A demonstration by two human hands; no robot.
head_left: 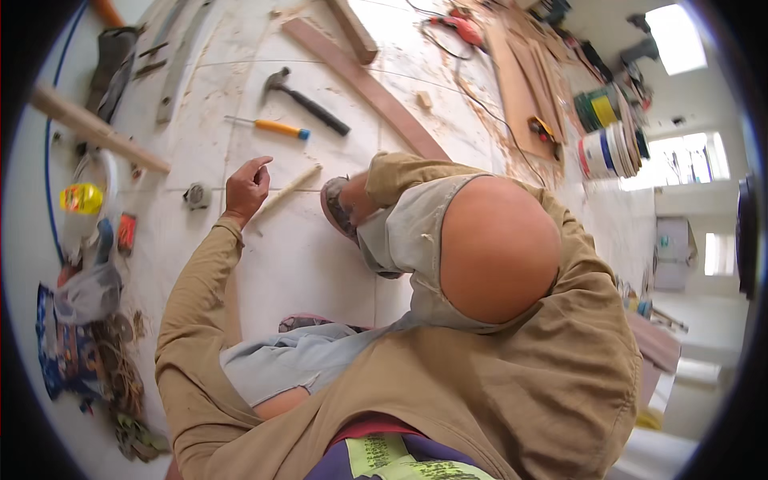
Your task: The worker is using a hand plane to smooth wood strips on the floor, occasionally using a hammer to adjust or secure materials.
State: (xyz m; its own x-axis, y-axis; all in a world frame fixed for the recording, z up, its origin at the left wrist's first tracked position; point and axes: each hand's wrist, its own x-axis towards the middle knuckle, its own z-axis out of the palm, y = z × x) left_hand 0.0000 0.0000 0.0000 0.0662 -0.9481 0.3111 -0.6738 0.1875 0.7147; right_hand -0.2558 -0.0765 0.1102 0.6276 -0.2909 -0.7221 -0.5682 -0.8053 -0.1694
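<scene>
My left hand [246,189] is just left of a pale wooden stick [292,186], index finger out and slightly bent, the others loosely curled, holding nothing visible. Beyond it lie an orange-handled tool [278,129] and a black hammer [316,110]. A small metal object [196,195] sits left of the hand. My right sleeve [416,168] reaches around my raised knee [496,248] toward my shoe [334,204]; skin shows at the ankle, but I cannot make out my right hand there.
Planks [364,88], a red power tool [456,28] with a cord, and stacked boards [524,88] lie ahead and rightward. Buckets [608,152] stand at right. Along the left wall are a wooden bar [104,132], a yellow container [80,198] and bags [84,296].
</scene>
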